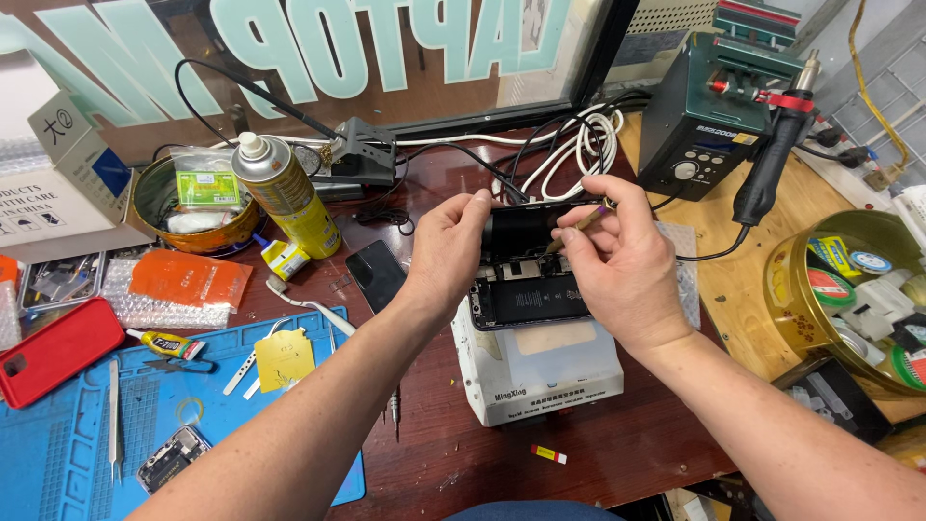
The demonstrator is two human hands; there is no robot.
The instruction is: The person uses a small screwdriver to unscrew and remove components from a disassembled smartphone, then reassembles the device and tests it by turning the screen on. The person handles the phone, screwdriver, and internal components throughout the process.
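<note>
Near the table's front edge, an opened black smartphone (pixel 529 294) lies on a white box-shaped heating machine (pixel 540 371); left hand (pixel 446 253) grips its lifted black screen (pixel 521 229), right hand (pixel 622 265) pinches what looks like a thin brown stick (pixel 577 224).

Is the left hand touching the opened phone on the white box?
Touching. The head view shows the left hand gripping the raised screen of the opened phone.

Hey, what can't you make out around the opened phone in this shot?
Head view:
- Opened phone: upper end hidden by the left hand and right hand.
- Thin tool in the right hand: tip too small to identify.
- Gold tin: cut off by the right edge.
</note>
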